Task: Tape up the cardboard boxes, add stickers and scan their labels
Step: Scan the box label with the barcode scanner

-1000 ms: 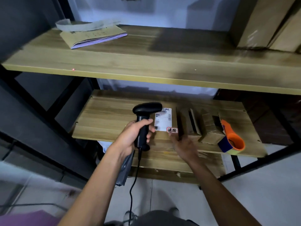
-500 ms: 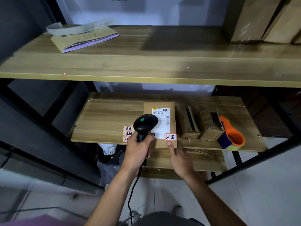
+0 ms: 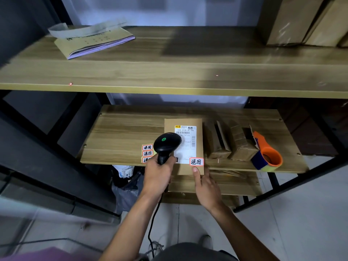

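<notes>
Black scanner (image 3: 166,143) lower, in curled left fingers (image 3: 170,163); right fingers (image 3: 195,171) straight on cardboard box (image 3: 170,125).

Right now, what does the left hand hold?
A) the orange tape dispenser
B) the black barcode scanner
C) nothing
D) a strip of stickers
B: the left hand grips the handle of the black barcode scanner above the labelled box, while the orange tape dispenser lies apart to the right, untouched.
</notes>
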`<state>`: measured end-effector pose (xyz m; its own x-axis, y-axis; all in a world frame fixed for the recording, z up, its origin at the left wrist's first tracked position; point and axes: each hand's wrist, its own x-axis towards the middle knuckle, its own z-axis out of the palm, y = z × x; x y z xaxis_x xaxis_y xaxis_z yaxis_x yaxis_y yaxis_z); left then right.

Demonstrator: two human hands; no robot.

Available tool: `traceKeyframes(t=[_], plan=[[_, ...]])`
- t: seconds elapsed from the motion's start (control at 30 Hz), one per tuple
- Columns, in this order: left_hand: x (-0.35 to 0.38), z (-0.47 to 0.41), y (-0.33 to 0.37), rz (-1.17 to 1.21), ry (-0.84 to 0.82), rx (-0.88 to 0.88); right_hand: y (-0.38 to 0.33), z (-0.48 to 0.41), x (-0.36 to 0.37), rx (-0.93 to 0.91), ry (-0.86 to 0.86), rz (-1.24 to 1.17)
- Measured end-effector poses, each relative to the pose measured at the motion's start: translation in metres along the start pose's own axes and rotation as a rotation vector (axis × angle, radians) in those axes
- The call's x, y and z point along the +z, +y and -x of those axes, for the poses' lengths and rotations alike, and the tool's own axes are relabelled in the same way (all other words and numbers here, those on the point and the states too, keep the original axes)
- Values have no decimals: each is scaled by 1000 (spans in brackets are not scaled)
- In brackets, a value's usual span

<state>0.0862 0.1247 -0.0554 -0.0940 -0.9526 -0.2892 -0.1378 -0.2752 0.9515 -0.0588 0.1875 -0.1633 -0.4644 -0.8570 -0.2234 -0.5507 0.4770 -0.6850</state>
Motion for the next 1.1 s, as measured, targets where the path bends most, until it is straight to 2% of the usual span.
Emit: traceKeyframes(t=[1.1], plan=[[0,5,3,50,-49,8,-6,1,-3,36,-38,-9]])
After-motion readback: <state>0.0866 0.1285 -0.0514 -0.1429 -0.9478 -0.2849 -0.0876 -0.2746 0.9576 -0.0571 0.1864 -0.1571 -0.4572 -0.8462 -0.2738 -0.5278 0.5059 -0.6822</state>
